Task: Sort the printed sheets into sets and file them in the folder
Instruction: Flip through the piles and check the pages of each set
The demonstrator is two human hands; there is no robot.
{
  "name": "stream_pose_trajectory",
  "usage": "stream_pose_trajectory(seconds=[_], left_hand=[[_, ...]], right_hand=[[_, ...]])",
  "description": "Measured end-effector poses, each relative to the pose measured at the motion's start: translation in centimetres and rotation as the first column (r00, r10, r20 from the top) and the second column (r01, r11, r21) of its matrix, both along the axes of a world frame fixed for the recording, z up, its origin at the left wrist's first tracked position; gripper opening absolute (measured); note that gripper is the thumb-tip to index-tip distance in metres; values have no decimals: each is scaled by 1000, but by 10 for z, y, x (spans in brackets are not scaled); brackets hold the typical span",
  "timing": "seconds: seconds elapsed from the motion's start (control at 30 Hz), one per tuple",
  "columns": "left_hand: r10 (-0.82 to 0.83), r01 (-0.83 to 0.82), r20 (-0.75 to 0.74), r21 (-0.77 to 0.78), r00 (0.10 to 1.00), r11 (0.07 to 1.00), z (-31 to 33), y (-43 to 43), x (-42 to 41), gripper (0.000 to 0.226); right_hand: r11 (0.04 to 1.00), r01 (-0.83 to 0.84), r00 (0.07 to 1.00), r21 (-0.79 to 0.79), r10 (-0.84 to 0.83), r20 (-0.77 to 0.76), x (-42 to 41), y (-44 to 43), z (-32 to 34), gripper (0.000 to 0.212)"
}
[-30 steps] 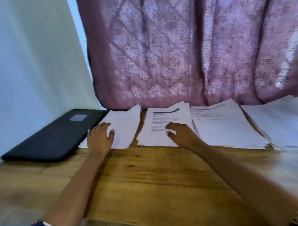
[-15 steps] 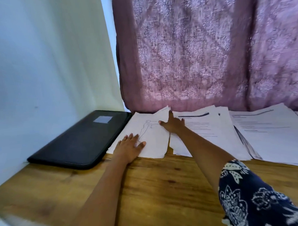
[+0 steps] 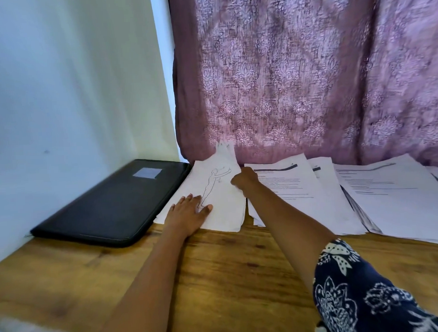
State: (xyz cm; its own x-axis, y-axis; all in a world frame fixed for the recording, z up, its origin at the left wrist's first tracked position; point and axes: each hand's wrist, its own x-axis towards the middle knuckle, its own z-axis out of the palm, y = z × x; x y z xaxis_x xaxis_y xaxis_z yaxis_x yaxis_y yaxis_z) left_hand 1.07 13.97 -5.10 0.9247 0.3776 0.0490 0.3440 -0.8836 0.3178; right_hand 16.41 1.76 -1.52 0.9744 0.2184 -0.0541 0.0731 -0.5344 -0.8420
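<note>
Along the back edge of a wooden table [image 3: 217, 277], under a mauve patterned curtain [image 3: 296, 76]: printed sheets laid out in piles side by side.

- Black folder [image 3: 110, 207]: closed, flat at the left end of the table, against a pale wall [image 3: 61, 96]; pale label on its cover.
- Drawing pile [image 3: 222, 210]: just right of the folder, touching its edge; top sheet bears a line drawing of a standing figure; far corner lifted against the curtain.
- Text pile [image 3: 301, 195]: next to the right, loosely fanned.
- Further text pile [image 3: 393, 202]: right again, overlapping its neighbour.
- Left hand [image 3: 187, 213]: flat, fingers straight, pressing the near edge of the drawing pile.
- Right hand [image 3: 244, 180]: fingers curled, grasping the right edge of the drawing pile.
- Floral sleeve [image 3: 354, 297]: dark blue, on the right arm.
</note>
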Motion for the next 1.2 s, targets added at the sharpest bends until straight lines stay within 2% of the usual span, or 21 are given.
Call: stream_pose_trajectory(seconds=[0.13,0.23,0.3,0.4,0.43,0.5,0.53,0.57,0.6,0.63,0.67,0.73,0.8,0.87,0.9,0.93,0.97,1.03,1.07,1.13,1.2], left_hand=[[176,-75,301,-318,937,945,11,-5,-8,58],[282,-11,449,-516,848,856,27,-8,-13,62],[338,74,424,-707,840,703,37,-9,-17,71],[345,176,278,-938,897,298,43,-11,-35,50],[298,177,241,-958,924,225,45,-13,-43,42],[249,174,234,-955,940,239,47,-15,-53,28],[269,173,247,-947,931,271,49,-16,-57,18],[310,170,261,-941,914,292,50,-17,-61,10],[349,169,269,-942,898,292,51,-17,-64,7],[374,171,270,-945,887,278,50,-15,-65,8],[387,173,268,-949,882,263,49,-13,-66,12],[393,163,261,-950,882,264,48,-12,-68,17],[385,160,255,-952,887,262,48,-12,-67,23],[368,191,272,-951,889,242,50,-18,-66,23],[350,217,291,-948,890,234,53,-22,-66,24],[327,244,305,-946,894,215,54,-27,-65,28],[305,272,323,-942,896,199,55,-32,-64,34],[279,327,369,-926,886,187,60,-47,-62,35],[292,344,391,-917,873,201,64,-58,-63,29],[355,354,429,-899,831,257,77,-82,-65,26],[397,383,503,-857,768,344,98,-113,-74,34]], right_hand=[[979,6,1000,202,-7,6,-6,-18,9,40],[946,-103,994,308,107,2,-16,-47,22,39],[900,-193,977,391,214,-11,-25,-70,30,36],[813,-287,939,506,342,-18,-45,-93,36,36],[777,-312,922,546,386,-21,-53,-98,38,34],[766,-346,902,541,431,-33,-68,-104,39,27],[824,-345,921,451,391,-10,-72,-108,38,30],[907,-330,943,263,329,50,-70,-111,33,39],[958,-285,947,-41,288,142,-64,-118,25,48],[909,-217,933,-357,301,198,-56,-125,15,55],[811,-160,929,-562,316,191,-50,-133,4,59],[691,-129,942,-711,310,131,-39,-147,-17,63],[693,-113,948,-712,289,131,-38,-157,-21,66],[774,-36,937,-632,247,248,-40,-158,-15,67],[864,-51,941,-501,210,267,-46,-157,-6,67],[945,-127,955,-302,199,220,-55,-158,5,65],[967,-247,959,-57,253,129,-69,-159,17,59],[829,-392,888,398,455,-74,-100,-165,38,41],[782,-378,869,496,484,-101,-111,-168,45,38],[795,-325,925,512,381,-5,-132,-175,57,36],[876,-233,958,423,132,256,-155,-188,74,31]])
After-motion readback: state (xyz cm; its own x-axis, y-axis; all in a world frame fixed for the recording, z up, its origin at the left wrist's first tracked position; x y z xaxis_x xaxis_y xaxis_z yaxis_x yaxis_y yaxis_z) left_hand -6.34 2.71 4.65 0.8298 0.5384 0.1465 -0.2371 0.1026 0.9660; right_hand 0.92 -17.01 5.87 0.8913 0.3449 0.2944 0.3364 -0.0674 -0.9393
